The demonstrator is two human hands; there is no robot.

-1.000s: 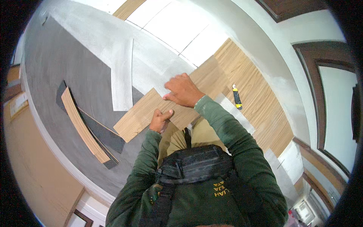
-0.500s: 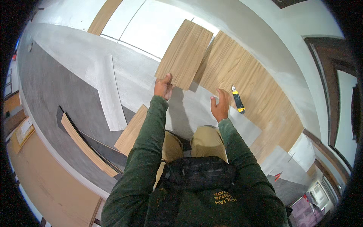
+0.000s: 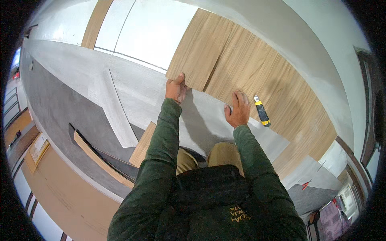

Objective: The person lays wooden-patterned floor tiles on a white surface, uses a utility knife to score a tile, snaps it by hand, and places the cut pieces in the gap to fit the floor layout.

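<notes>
My left hand grips the near end of a wood-look floor plank, its thumb on top and fingers underneath. The plank lies almost flat, its right edge alongside the wood-look planks that cover the surface. A narrow dark gap shows between the two, wider toward me. My right hand is open, fingertips on the near edge of those planks and holding nothing. Just right of it lies a yellow and black utility knife, its blade pointing away from me.
Another wood-look piece sits beside my left forearm. A pale strip and a long narrow plank lie on the grey floor to the left. White tiles adjoin the held plank. A red-handled tool lies at lower right.
The held plank has come down from a raised, tilted position and moved against the neighbouring planks, narrowing the gap. My right hand has lowered onto the planks. The view has shifted slightly.
</notes>
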